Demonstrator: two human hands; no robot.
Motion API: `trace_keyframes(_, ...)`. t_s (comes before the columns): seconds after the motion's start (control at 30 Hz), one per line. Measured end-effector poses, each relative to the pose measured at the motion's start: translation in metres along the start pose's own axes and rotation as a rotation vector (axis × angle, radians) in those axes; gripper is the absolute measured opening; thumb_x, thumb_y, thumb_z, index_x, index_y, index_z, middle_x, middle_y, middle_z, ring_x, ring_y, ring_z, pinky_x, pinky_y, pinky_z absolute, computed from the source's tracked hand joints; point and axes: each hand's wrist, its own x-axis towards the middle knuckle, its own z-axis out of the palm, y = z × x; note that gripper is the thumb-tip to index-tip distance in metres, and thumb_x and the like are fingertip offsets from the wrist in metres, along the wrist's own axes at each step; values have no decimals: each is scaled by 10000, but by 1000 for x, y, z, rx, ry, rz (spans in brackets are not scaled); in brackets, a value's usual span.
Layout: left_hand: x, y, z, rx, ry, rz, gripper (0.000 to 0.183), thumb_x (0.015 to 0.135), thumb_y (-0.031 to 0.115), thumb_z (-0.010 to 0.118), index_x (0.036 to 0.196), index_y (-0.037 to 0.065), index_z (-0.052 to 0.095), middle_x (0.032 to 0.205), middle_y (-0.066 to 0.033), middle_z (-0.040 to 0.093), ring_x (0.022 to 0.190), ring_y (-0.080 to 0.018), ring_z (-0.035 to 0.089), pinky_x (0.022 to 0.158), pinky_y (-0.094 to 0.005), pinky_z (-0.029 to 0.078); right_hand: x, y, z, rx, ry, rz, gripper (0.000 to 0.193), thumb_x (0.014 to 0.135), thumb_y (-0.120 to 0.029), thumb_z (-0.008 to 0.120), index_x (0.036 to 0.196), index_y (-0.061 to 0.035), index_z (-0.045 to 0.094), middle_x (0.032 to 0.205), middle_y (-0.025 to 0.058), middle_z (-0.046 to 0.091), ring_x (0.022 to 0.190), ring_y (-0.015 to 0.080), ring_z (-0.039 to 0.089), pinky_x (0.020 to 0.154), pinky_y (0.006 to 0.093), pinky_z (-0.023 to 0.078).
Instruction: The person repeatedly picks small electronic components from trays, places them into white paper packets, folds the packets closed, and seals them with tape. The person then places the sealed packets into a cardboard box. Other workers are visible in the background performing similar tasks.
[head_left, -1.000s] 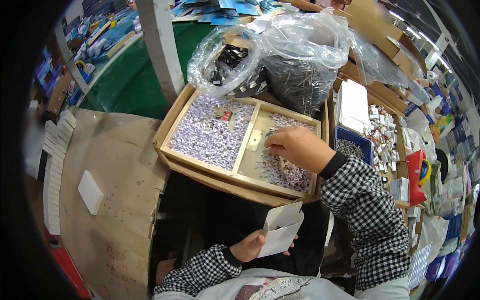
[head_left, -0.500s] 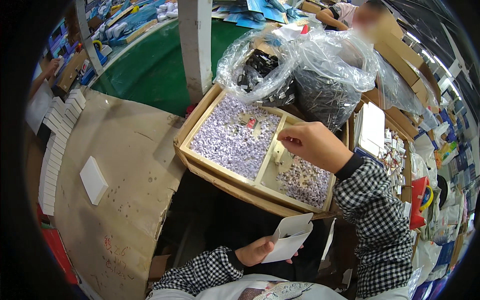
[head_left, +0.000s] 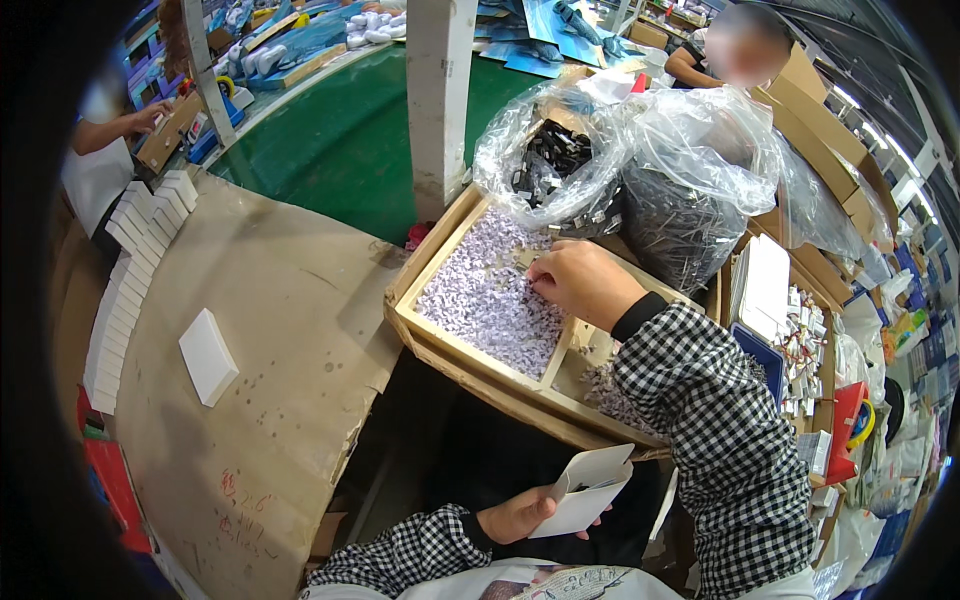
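Observation:
My left hand (head_left: 518, 513) is closed around a small white cardboard box (head_left: 588, 507) near my lap. The box's flap stands up, and something dark shows inside. My right hand (head_left: 585, 283) reaches into the left compartment of a divided wooden tray (head_left: 468, 358), thumb and fingertips pinched together. Whatever lies between them is hidden. Beneath the fingers spreads a dense layer of tiny pale lilac pieces (head_left: 470, 290). A smaller heap of similar pieces (head_left: 615, 395) sits in the right compartment, partly covered by my sleeve.
One white box (head_left: 208, 358) lies on the brown board at left, beside a long row of white boxes (head_left: 130, 290). Clear bags of black parts (head_left: 668, 215) stand behind the tray. White flat boxes (head_left: 760, 285) and a blue bin (head_left: 752, 350) are right. Two people work farther off.
My right hand has moved left from the tray's divider into the left compartment, covering the small red thing seen there. The left hand keeps the box. The whole view has shifted slightly.

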Motion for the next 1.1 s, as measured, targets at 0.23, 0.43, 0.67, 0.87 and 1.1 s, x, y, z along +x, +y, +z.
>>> trace_keyframes(0.23, -6, 8, 5, -111, 38, 67, 1069, 732, 715, 599, 1428, -17, 251, 1303, -249, 462, 1162, -307, 522, 924, -462, 478, -61, -25, -62, 242, 135, -37, 136, 809, -122, 684, 878, -6, 676, 821, 131, 654, 696, 237, 646, 644, 318, 527)
trace_keyframes(0.43, -3, 17, 13, -21, -38, 121, 1011, 782, 747, 493, 1412, -19, 296, 1335, -188, 447, 1164, -242, 508, 937, -412, 475, -151, -86, -78, 409, -53, -4, 141, 788, -118, 722, 901, -46, 677, 821, 86, 658, 679, 205, 650, 593, 298, 524)
trace_keyframes(0.67, 12, 4, 39, 76, -26, -4, 1127, 674, 846, 472, 1390, -11, 319, 1272, -214, 489, 1132, -280, 542, 893, -438, 505, -224, -94, -50, 338, 171, 123, 138, 800, -109, 677, 924, -54, 652, 807, 83, 626, 747, 257, 635, 638, 326, 516)
trace_keyframes(0.87, 20, -30, 37, -103, -129, -82, 1100, 739, 786, 480, 1462, 4, 205, 1392, -191, 425, 1236, -291, 483, 1005, -429, 421, -291, -114, -2, 560, 518, 442, 360, 704, -17, 698, 1052, 12, 611, 952, 103, 634, 752, 159, 568, 680, 279, 470)
trace_keyframes(1.1, 51, -77, 26, 342, 174, 138, 553, 975, 354, 506, 1435, 87, 353, 1273, -82, 538, 1173, -135, 506, 973, -268, 431, -358, -136, 71, 1035, 940, 861, 403, 883, 12, 614, 1275, 8, 520, 1096, 87, 619, 912, 126, 561, 797, 249, 461)
